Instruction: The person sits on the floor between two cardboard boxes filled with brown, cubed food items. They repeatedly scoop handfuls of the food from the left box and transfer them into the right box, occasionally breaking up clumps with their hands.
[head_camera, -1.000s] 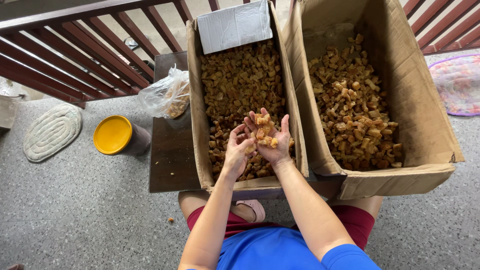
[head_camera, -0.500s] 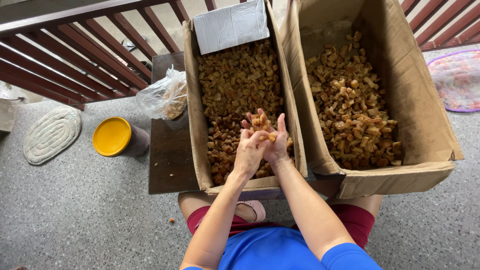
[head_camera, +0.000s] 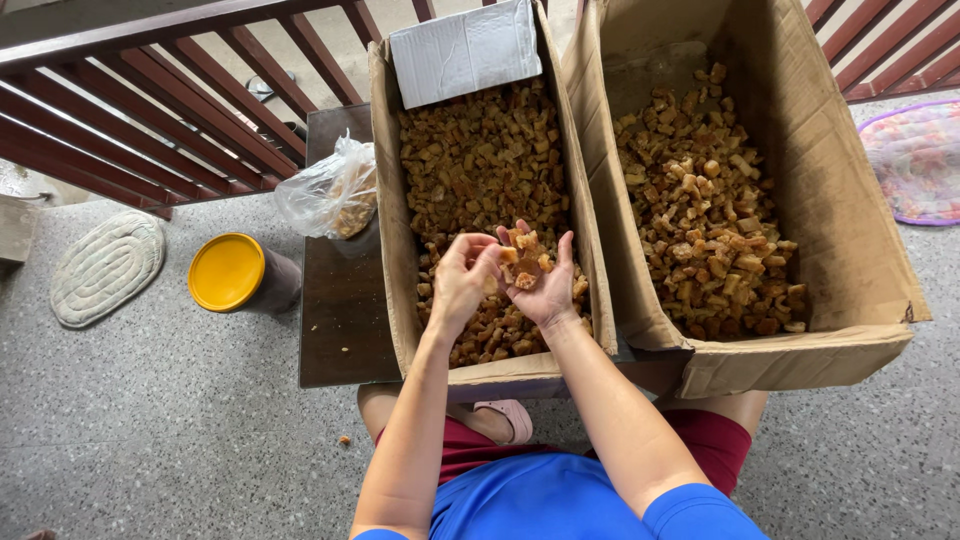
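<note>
The right hand (head_camera: 548, 290) lies palm up at the frame's centre, fingers spread and cupped under a small heap of golden-brown fried chunks (head_camera: 524, 262). The left hand (head_camera: 462, 282) curls beside it, fingertips pinched together at the heap's edge. The chunks look light, dry, rigid and crumbly, best pinched gently by their sides. The heap sits over the narrow brown cardboard box (head_camera: 388, 250) full of similar chunks; a wider cardboard box (head_camera: 860, 260) stands to the right, a yellow-lidded tub (head_camera: 227, 271) to the left.
</note>
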